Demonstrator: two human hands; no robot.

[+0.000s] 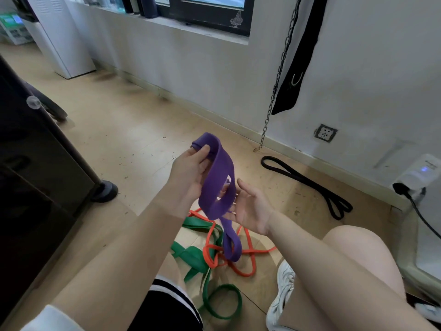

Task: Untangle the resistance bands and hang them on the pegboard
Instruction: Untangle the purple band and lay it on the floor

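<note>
**Purple band lifted over a wooden floor**

Purple rubber fills the middle of the view: the purple band (216, 185) is held up between both hands, its lower loop trailing down into the knot of bands on the floor. The left hand (191, 173) pinches the band's folded top end between thumb and curled fingers. The right hand (248, 209) is spread, palm turned inward, its straight fingers resting against the band's lower fold.

Below, on the pale wooden floor (133, 139), the orange band (248, 249) and the green band (210, 283) lie twisted together between the person's knees, the purple loop hanging among them. A black band (310, 182) lies apart, stretched out near the skirting board.

The floor is dusty, speckled with small debris. A white wall (370, 68) rises behind, carrying a socket (325, 133), a hanging chain (276, 87) and a black strap (298, 60). A dark-framed window (207, 15) sits above a ledge, and a white cabinet (62, 39) stands far left. A white sneaker (281, 297) shows at bottom right.
</note>
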